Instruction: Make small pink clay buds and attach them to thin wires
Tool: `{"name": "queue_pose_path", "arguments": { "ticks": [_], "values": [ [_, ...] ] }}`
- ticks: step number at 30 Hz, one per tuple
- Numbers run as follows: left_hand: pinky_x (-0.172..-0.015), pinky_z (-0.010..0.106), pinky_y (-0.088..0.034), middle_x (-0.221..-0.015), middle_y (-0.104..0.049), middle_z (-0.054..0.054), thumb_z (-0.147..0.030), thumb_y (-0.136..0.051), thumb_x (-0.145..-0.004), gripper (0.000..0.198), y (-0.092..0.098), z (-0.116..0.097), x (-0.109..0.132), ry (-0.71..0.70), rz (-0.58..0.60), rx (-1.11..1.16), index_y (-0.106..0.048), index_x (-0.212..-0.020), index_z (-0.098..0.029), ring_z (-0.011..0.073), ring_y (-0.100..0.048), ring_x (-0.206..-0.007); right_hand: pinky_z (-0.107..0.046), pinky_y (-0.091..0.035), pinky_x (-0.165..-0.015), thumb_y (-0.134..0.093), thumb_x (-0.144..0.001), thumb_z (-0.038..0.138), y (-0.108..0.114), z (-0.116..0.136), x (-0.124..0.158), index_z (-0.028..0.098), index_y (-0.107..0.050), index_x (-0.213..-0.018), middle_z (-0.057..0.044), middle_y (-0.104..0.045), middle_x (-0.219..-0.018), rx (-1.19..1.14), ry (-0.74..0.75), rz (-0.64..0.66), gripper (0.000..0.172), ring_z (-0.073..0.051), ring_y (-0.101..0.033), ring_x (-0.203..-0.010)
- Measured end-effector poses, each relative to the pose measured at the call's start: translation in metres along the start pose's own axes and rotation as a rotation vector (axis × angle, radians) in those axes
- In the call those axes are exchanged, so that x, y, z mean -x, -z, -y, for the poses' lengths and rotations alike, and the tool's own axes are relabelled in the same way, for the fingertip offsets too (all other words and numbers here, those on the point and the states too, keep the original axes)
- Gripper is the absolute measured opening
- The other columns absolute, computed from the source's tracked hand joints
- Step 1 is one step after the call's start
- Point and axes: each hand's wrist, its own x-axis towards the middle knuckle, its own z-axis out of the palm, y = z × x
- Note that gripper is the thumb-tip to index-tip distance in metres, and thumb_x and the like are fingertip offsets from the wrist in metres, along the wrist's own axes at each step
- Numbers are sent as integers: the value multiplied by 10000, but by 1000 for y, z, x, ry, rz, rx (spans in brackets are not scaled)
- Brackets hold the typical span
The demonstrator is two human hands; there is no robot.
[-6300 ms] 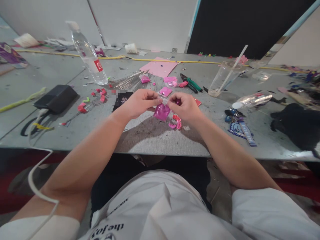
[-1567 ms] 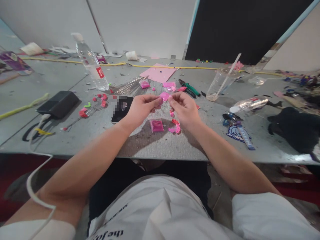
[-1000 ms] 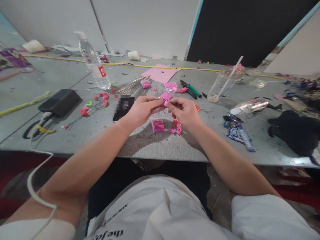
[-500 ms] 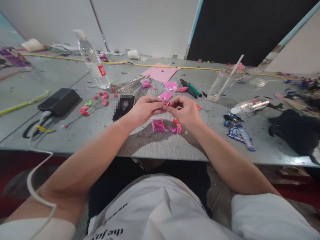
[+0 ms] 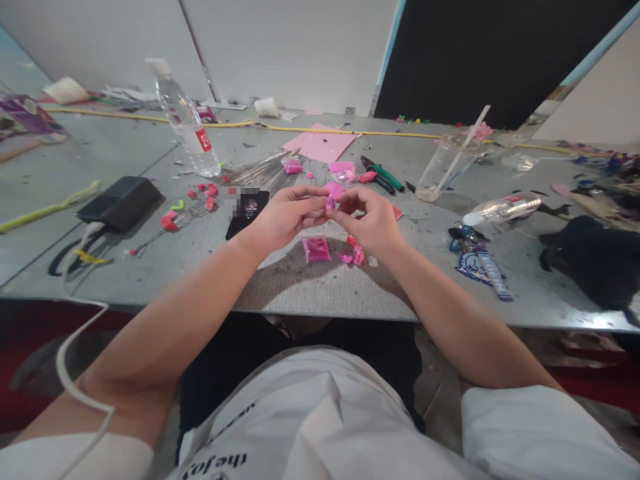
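My left hand (image 5: 283,217) and my right hand (image 5: 369,217) meet above the grey table (image 5: 320,283), fingertips pinched together on a small pink piece (image 5: 331,202) between them. Just below them a small magenta bag (image 5: 316,249) lies flat on the table. Several tiny pink and red shapes (image 5: 353,252) sit under my right hand. Another pink bag (image 5: 334,188) lies just beyond my fingertips.
A black phone (image 5: 247,210) lies left of my hands, with a dark power bank (image 5: 120,201) and its white cable farther left. A water bottle (image 5: 184,124), pink sheet (image 5: 319,144), green-handled pliers (image 5: 383,175), plastic cup with straw (image 5: 445,163), a lying bottle (image 5: 503,209) and keys (image 5: 475,257) stand around.
The magenta bag held in both hands at first now lies on the table. Since then my fingertips have closed together on a small pink piece and lifted slightly.
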Motion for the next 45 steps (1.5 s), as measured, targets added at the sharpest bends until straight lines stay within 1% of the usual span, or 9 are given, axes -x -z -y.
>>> {"name": "queue_pose_path", "arguments": {
  "ticks": [3, 8, 14, 20, 26, 30, 36, 41, 45],
  "values": [
    [-744, 207, -606, -868, -792, 26, -254, -974, -732, 281, 1, -1, 0, -13, -11, -25, -829, -963, -185, 108, -739, -776, -367, -550, -734, -856, -854, 441, 0, 0, -1, 204, -759, -931, -45, -792, -893, 18, -9, 8, 267, -184, -696, -759],
    [-744, 209, -584, -901, -804, 44, -317, -979, -734, 258, 2, 1, -1, -15, 18, -27, -850, -914, -185, 121, -746, -826, -363, -580, -764, -800, -898, 383, -2, 4, 1, 205, -774, -965, -48, -812, -918, 36, 3, 0, 192, -188, -722, -800],
    [-731, 232, -552, -902, -806, 45, -373, -1002, -720, 303, 7, 7, -4, -119, 55, -169, -886, -942, -203, 99, -697, -770, -305, -543, -648, -746, -901, 292, 1, 9, 3, 203, -770, -1030, -38, -784, -876, 86, 63, 0, 160, -183, -719, -795],
    [-854, 290, -590, -986, -846, 63, -442, -970, -763, 371, 10, 12, -6, -200, 53, -296, -894, -1061, -234, 155, -755, -912, -333, -561, -666, -792, -913, 376, 2, 6, 1, 200, -823, -920, -64, -821, -891, 153, 103, -33, 178, -207, -738, -791],
    [-1024, 365, -606, -1049, -854, 71, -372, -976, -755, 346, 7, 11, -3, -209, 69, -261, -889, -1043, -202, 194, -783, -1001, -336, -555, -694, -791, -920, 367, 1, 5, 3, 194, -822, -914, -55, -822, -872, 161, 86, -7, 176, -190, -720, -743],
    [-956, 339, -629, -1000, -844, 65, -297, -971, -748, 311, 6, 10, -2, -245, 38, -271, -877, -1020, -180, 172, -781, -935, -308, -504, -629, -744, -934, 339, 2, 9, 4, 181, -787, -873, -28, -775, -770, 110, 12, 63, 175, -158, -664, -660],
    [-730, 261, -601, -919, -813, 45, -279, -983, -721, 331, 6, 7, -5, -262, 4, -278, -833, -1001, -185, 126, -744, -775, -270, -434, -529, -676, -959, 309, 2, 14, 4, 189, -707, -775, 3, -675, -654, 61, -111, 76, 222, -120, -592, -564],
    [-647, 246, -526, -812, -783, 41, -376, -961, -766, 254, 6, 5, -3, -258, 27, -386, -832, -866, -182, 111, -684, -706, -270, -430, -502, -743, -945, 561, 3, 14, 2, 206, -681, -742, 7, -638, -635, -23, -119, 73, 414, -117, -569, -551],
    [-656, 269, -515, -845, -796, 55, -421, -949, -775, 271, 5, 3, -1, -263, 33, -403, -861, -895, -195, 129, -673, -724, -275, -404, -481, -789, -873, 690, 3, 15, 1, 214, -694, -750, 13, -624, -606, -12, -131, 107, 500, -116, -544, -525]
  ]
}}
